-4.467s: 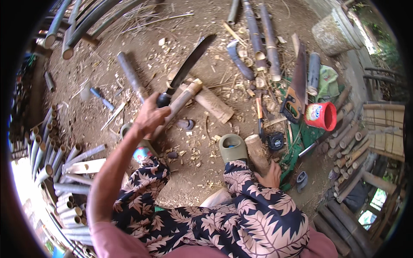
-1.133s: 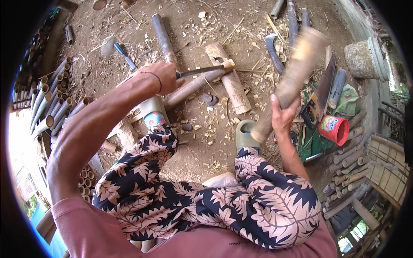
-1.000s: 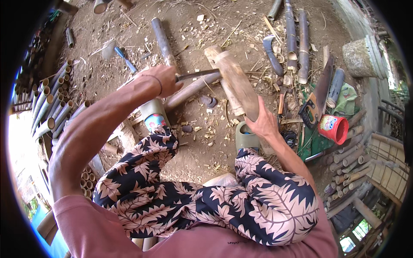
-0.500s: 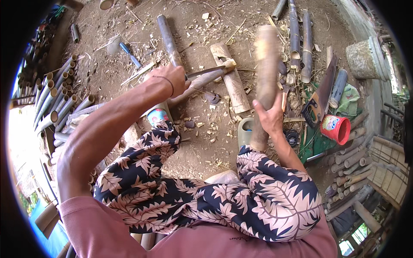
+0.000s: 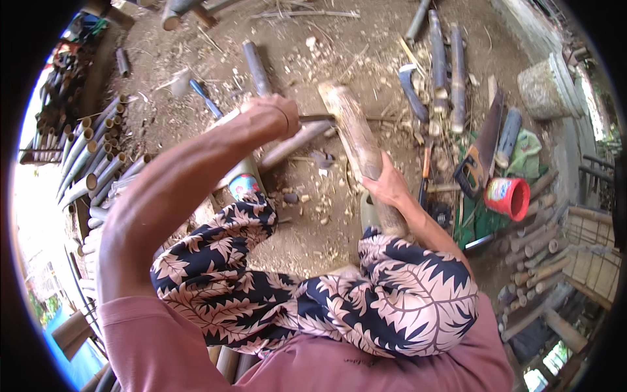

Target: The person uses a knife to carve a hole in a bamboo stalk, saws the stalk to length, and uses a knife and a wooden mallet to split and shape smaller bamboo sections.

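My left hand point(image 5: 271, 114) is closed round the grip of a knife, its dark blade point(image 5: 318, 119) pointing right. Beneath the blade's far end lies a short bamboo piece point(image 5: 328, 93), largely covered by a thick wooden club point(image 5: 369, 144). My right hand point(image 5: 388, 183) wraps round the club's lower part, thumb across it. The club slants over the bamboo and overlaps the blade tip; whether they touch I cannot tell. A bamboo pole point(image 5: 294, 145) lies crosswise on the ground under the blade.
On the right are a curved dark blade point(image 5: 413, 91), a handsaw point(image 5: 480, 153), a red tub point(image 5: 506, 199), a tape measure point(image 5: 439, 214) and a pale bucket point(image 5: 548, 88). A blue-handled tool point(image 5: 206, 98) lies ahead left. Cut bamboo point(image 5: 98, 160) is stacked at left. Chips litter the dirt.
The wooden club has swung left and down from its raised position, now covering the bamboo piece and blade tip. My left hand keeps its hold on the knife. The view has shifted slightly.
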A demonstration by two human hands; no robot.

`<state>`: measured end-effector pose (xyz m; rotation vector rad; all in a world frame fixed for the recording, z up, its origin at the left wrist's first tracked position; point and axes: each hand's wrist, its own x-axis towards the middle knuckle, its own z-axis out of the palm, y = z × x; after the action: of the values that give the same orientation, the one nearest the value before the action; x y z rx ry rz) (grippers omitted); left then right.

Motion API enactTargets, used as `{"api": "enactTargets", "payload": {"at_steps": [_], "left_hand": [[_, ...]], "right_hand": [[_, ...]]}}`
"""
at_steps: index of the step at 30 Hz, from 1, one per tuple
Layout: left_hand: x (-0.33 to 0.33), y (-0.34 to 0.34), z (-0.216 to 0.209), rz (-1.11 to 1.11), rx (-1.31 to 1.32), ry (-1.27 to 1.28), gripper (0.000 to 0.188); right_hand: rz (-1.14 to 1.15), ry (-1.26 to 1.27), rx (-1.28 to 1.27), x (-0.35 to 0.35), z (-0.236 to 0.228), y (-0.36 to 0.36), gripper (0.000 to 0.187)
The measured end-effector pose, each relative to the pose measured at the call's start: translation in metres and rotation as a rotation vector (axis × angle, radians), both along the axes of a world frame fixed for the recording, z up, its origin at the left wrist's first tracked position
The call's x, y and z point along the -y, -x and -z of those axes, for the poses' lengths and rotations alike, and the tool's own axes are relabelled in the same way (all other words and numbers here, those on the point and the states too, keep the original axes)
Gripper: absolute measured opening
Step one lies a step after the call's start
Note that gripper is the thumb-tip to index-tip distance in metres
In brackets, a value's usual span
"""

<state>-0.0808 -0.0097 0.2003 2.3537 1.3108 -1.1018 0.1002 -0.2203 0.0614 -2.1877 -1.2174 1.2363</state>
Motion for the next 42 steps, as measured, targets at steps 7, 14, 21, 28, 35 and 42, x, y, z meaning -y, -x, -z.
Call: {"api": "enactTargets", "payload": {"at_steps": [7, 14, 21, 28, 35, 42], "left_hand": [[0.022, 0.049, -0.058, -0.234, 0.404, -0.145, 0.060], [0.089, 0.083, 0.039, -0.613, 0.770, -0.374, 0.062], [0.129, 0.067, 0.087, -0.815, 0.839, -0.438, 0.058], [0.117, 0.082, 0.103, -0.898, 0.761, -0.340, 0.061], [0.136, 0.087, 0.088, -0.962, 0.758, -0.279, 0.064], [0.150, 0.093, 0.116, -0.897, 0.717, -0.258, 0.063]], "right_hand": [[0.002, -0.848, -0.146, -0.019, -0.074, -0.059, 0.096], [-0.194, -1.121, 0.083, -0.076, -0.212, -0.041, 0.079], [-0.173, -1.348, 0.073, -0.110, -0.213, 0.014, 0.079], [-0.432, -0.396, 0.295, -0.128, -0.172, 0.043, 0.092], [-0.531, -0.592, 0.412, -0.144, -0.165, 0.059, 0.092], [-0.445, -0.594, 0.299, -0.117, -0.139, 0.068, 0.091]]}}
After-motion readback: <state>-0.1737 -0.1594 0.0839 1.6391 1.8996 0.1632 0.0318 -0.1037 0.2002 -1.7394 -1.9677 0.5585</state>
